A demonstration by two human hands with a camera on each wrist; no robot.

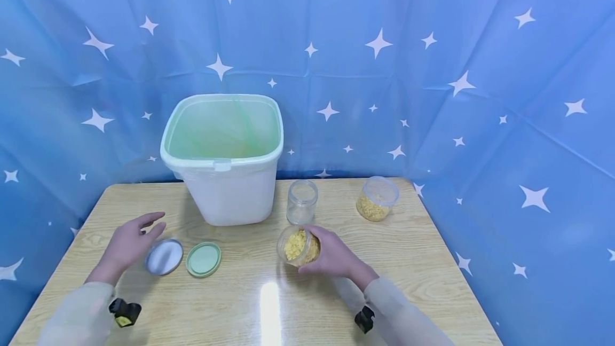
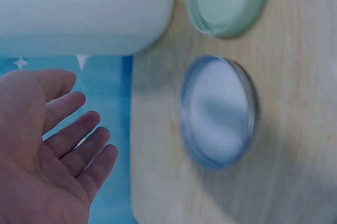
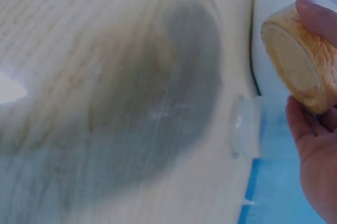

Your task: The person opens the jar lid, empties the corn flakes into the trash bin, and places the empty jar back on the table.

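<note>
My right hand grips a clear jar of yellow flakes, thumb on one side and fingers on the other. The jar has no lid on and tilts with its mouth to the left; the right wrist view shows its flake-covered base off the table. My left hand holds nothing, its fingers loosely spread near a round lid with a dark rim and pale inside. Beside that lid lies a green lid. Behind the gripped jar stands a clear jar with no flakes visible in it.
A large white bin with a pale green inside stands at the back left of the wooden table. Near the back right edge sits another clear jar partly filled with yellow flakes. A blue star-patterned curtain hangs behind.
</note>
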